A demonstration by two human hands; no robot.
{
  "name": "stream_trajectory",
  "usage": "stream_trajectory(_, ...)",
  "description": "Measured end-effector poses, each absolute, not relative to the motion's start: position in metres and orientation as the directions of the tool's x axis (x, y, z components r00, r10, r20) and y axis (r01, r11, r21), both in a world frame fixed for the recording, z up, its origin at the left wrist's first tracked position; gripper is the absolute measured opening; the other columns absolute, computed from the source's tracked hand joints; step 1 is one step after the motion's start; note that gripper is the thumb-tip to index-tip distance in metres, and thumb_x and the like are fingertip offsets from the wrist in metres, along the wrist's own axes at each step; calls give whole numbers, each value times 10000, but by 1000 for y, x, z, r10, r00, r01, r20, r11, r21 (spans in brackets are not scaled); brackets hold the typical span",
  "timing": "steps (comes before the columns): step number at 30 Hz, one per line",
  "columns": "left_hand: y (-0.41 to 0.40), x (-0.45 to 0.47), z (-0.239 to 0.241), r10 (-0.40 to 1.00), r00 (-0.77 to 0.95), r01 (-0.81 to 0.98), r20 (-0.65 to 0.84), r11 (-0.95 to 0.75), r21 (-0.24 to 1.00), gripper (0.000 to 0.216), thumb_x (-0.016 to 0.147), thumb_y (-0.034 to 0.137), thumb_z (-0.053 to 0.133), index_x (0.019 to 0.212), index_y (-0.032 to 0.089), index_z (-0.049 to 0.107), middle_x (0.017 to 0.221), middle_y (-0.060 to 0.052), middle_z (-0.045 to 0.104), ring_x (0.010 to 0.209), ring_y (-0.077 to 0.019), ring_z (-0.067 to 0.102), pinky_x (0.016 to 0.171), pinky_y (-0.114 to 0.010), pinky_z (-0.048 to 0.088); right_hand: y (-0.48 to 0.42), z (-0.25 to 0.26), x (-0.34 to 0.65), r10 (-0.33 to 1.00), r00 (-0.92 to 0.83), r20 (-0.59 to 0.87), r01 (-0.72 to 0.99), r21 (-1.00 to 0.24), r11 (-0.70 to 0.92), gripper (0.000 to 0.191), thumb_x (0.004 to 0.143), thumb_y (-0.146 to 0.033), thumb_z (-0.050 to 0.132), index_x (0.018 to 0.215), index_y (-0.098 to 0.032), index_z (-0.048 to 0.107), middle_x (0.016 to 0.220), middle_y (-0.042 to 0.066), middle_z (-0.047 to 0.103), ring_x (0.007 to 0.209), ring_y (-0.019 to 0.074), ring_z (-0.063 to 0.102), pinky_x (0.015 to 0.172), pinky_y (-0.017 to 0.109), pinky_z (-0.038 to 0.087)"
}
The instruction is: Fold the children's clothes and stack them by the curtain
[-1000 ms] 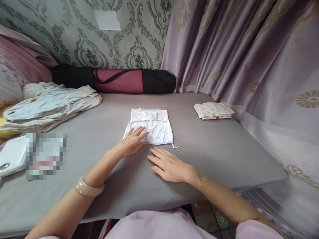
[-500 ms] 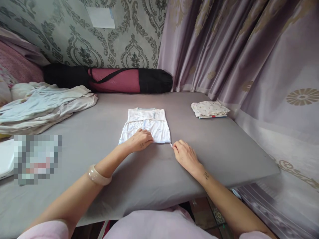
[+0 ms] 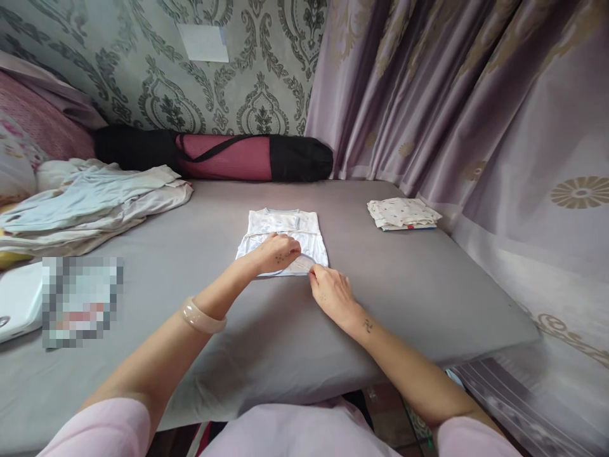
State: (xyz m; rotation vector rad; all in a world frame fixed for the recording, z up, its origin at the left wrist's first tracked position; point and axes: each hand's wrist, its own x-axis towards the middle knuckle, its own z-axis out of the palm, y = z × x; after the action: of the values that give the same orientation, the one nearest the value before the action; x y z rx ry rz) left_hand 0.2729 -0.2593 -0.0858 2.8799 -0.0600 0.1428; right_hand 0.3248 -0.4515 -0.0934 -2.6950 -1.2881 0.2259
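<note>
Head view, left to right: loose clothes lie heaped on the grey sheet. The left hand, fingers curled nearly closed, pinches the lifted lower edge of the white garment, which lies mid-sheet. The right hand, similarly closed, pinches that edge farther right. Folded patterned cloth lies well apart, rightmost.

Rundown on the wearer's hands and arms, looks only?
Both hands bare, no gloves. Left hand: small dark dots on the back; pale, glossy, rounded bangle on the forearm. Right hand: faint dots on the back, darker angular mark near the wrist, no bangle. Pale pink sleeves on both upper arms.
</note>
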Motion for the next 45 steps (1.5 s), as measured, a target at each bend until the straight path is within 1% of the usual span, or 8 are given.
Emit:
stream_trajectory(7,-263,265,-81,-50,993,-74,104,-969,235,296,960,261,394,896,169,669,899,-83,696,876,-218,626,831,-360,387,-455,-91,320,953,301,-48,900,-317,-300,541,887,-81,303,1359,-250,507,1450,17,498,1165,199,587,882,280,457)
stream_trajectory(15,-260,240,-106,-144,980,-171,135,-962,212,328,988,346,381,1114,225,658,1266,-94,627,1213,-251,535,1017,-405,372,-463,-101,345,850,517,101,833,-290,-472,406,919,-143,315,1083,-242,672,1153,31,691,1053,179,625,894,281,450)
stream_trajectory(21,-254,230,-141,37,995,22,87,-985,170,524,1007,444,274,1441,184,410,1556,-142,314,1462,-288,214,1171,-513,179,-456,-123,374,964,266,-13,938,-225,-262,548,1001,-334,248,1513,-142,294,1599,77,211,1477,226,143,1195,450,116)
stream_trajectory(26,-252,226,-143,50,998,38,38,-966,257,571,1007,491,218,1492,207,319,1576,-128,273,1467,-256,206,1176,-488,196,-458,-126,377,963,241,-123,928,-263,-266,579,1008,-422,194,1537,-190,233,1614,64,148,1485,223,97,1194,489,105)
stream_trajectory(30,-237,208,-136,225,946,155,232,-946,285,477,993,439,297,1365,209,487,1443,-138,477,1316,-266,457,1084,-436,373,-467,-120,388,960,280,21,904,-344,-256,482,1003,-372,253,1403,-218,474,1509,84,406,1398,200,338,1143,393,266)
stream_trajectory(33,-221,186,-133,512,793,428,331,-854,296,392,955,446,366,1123,200,620,1103,-135,645,1039,-270,594,942,-428,461,-472,-118,397,849,519,102,813,-365,-453,345,973,-374,362,1052,-227,664,1148,80,651,1092,202,583,925,318,437)
stream_trajectory(38,-210,169,-130,705,707,648,57,-678,347,373,823,532,501,705,200,626,754,-88,622,869,-274,589,821,-385,472,-465,-116,399,713,697,-78,643,-375,-668,266,904,-418,501,767,-224,621,854,34,680,778,180,616,665,273,409)
stream_trajectory(45,-219,175,-121,765,623,704,-161,-460,542,367,769,556,527,733,194,570,689,-23,618,656,-192,579,604,-281,410,-452,-112,391,711,695,-109,605,-447,-659,172,866,-296,513,750,-213,610,794,23,680,706,154,594,618,249,371)
